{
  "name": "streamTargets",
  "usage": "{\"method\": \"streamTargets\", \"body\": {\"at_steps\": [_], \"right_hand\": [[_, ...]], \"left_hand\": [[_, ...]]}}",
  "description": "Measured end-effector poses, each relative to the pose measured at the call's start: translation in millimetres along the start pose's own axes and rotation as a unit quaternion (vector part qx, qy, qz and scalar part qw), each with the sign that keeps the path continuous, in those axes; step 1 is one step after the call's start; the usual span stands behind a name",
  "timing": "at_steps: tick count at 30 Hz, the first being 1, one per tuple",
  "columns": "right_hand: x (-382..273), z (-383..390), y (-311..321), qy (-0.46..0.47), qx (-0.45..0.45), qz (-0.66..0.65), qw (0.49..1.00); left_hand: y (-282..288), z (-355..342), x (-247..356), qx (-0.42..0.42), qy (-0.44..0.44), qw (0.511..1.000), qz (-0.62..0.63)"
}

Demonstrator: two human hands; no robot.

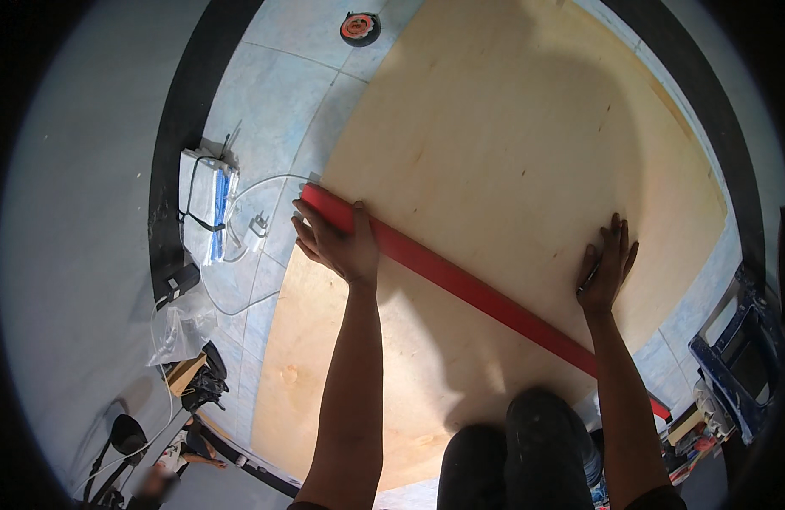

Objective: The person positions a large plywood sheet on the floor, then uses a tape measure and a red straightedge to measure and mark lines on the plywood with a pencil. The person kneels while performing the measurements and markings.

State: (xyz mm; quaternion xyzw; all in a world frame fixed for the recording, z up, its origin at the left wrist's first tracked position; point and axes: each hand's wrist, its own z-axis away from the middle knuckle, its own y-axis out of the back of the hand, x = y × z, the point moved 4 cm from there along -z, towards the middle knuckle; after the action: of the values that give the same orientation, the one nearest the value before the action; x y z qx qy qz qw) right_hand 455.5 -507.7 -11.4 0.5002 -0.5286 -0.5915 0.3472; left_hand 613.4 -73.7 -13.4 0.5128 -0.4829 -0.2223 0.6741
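Observation:
A long red straightedge (pixel 460 285) lies diagonally across a large plywood sheet (pixel 494 127). My left hand (pixel 341 242) rests over its far left end, thumb across the red bar and the other fingers spread by the sheet's left edge. To the right, my right hand (pixel 607 272) lies on the plywood beyond the bar, fingers stretched forward. A thin dark pen-like stick (pixel 591 272) shows between its thumb and palm, mostly hidden. My right forearm passes over the bar's near end, whose black tip shows beyond it.
A tape measure (pixel 360 30) sits on the tiled floor past the sheet's left edge. White boxed items (pixel 207 200), cables and a plastic bag (pixel 182 331) line the left wall. At right stands a dark blue plastic stool (pixel 741 353). Another person (pixel 176 455) appears at lower left.

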Motion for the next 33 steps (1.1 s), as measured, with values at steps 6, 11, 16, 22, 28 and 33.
{"method": "streamTargets", "body": {"at_steps": [6, 11, 16, 22, 28, 33], "right_hand": [[0.7, 1.9, 0.5, 0.008, 0.011, -0.012, 1.000], [1.7, 3.5, -0.7, 0.017, 0.024, -0.027, 0.999], [3.0, 4.4, -1.2, 0.010, 0.017, -0.024, 1.000], [4.4, 6.4, -1.1, 0.022, 0.036, -0.018, 0.999], [3.7, 7.1, 0.0, 0.005, 0.012, 0.016, 1.000], [12.5, 11.3, -1.7, 0.016, 0.042, 0.013, 0.999]], "left_hand": [[-0.2, 1.1, -1.5, 0.011, 0.002, 1.000, 0.001], [0.0, 2.3, -1.2, 0.014, -0.010, 1.000, -0.002], [0.3, 2.6, -3.0, 0.018, -0.025, 1.000, -0.006], [-1.9, 5.5, 0.9, 0.020, -0.024, 0.999, -0.024], [-5.0, 1.5, -4.2, 0.026, -0.029, 0.998, -0.044], [-5.1, 8.5, -1.6, 0.075, -0.069, 0.994, 0.033]]}}
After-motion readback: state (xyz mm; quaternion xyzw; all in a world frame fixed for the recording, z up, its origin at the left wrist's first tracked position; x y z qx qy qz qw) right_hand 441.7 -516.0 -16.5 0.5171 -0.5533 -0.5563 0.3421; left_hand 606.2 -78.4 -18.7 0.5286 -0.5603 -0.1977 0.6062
